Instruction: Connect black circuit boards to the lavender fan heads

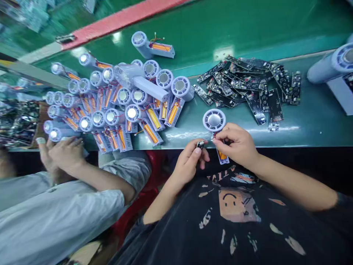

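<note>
A small black circuit board (200, 144) is pinched between the thumb and fingers of my left hand (190, 159). Just right of it, a lavender handheld fan (214, 120) lies at the table's front edge, its round head on the table and its open handle pointing toward me. An orange battery (222, 155) shows inside that handle. My right hand (237, 144) is closed at the fan's neck, thumb and forefinger pinching thin wires with a small white plug (213, 138). The fingers partly hide the wires and the upper handle.
Beyond my hands lies a pile of black circuit boards (242, 82). Many lavender fans (132, 112) with exposed batteries crowd the left, and one fan (338, 62) stands far right. A co-worker's hands (64, 154) are at the left table edge. A red strip (121, 24) crosses behind.
</note>
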### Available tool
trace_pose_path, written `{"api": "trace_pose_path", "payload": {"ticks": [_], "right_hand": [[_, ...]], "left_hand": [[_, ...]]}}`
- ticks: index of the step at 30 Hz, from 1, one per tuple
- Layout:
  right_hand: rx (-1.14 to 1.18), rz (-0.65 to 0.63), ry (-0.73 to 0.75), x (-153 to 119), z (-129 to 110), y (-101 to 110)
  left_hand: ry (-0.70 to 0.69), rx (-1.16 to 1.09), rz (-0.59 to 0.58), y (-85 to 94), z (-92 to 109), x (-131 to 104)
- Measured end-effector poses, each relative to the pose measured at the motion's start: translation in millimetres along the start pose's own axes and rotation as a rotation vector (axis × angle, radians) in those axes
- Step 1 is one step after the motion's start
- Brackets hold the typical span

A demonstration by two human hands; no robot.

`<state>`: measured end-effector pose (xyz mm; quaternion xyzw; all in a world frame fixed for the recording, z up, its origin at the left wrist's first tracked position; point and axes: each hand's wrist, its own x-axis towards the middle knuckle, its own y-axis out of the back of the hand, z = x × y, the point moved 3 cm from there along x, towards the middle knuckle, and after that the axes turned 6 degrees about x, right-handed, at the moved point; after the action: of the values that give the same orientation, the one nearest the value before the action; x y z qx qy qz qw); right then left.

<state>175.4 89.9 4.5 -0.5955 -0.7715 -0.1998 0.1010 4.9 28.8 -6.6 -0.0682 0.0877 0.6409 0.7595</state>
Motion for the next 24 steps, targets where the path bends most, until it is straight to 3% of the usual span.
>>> {"api": "trace_pose_path", "payload": {"ticks": [9, 14, 24], "right_hand": [[-0.292, -0.129, 0.096, -2.1, -8.2, -6.2], [-0.448, -0.188, 0.105, -1.4, -13.9, -9.6], [-0.494, -0.192, 0.114, -1.1, -16.3, -9.6]], "left_hand": [[-0.033, 0.536, 0.165, 3.4, 4.7, -7.7], [-0.133, 0.717, 0.182, -0.4, 11.1, -7.5], [-0.399, 0.989, 0.201, -6.0, 28.8, -4.2]]}}
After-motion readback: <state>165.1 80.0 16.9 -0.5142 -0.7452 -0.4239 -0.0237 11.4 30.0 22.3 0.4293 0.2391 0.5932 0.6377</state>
